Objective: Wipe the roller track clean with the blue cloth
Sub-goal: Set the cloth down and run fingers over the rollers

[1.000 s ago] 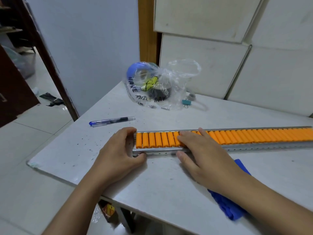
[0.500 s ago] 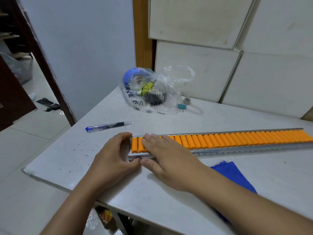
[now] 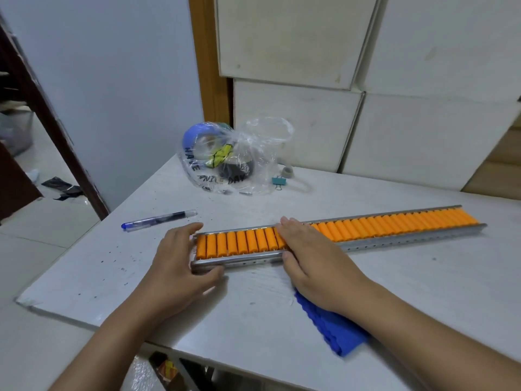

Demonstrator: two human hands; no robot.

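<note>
A long metal roller track (image 3: 394,224) with orange rollers lies across the grey table (image 3: 423,280). My left hand (image 3: 180,259) grips its left end, with the fingers behind the far rail and the thumb on the near rail. Palm down, my right hand (image 3: 313,256) lies flat on the rollers a little right of the left end and holds nothing. The blue cloth (image 3: 338,331) lies crumpled on the table under my right wrist and forearm, partly hidden by them.
A blue pen (image 3: 158,220) lies left of the track. Behind it sit a clear plastic bag (image 3: 234,165) with items inside, a teal binder clip (image 3: 279,182) and a small tape roll (image 3: 288,172). White panels stand along the back. The table's front edge is close to my arms.
My right hand slid left along the rollers to the track's end, then back to the right. The blue cloth stayed on the table. My left hand kept its grip.
</note>
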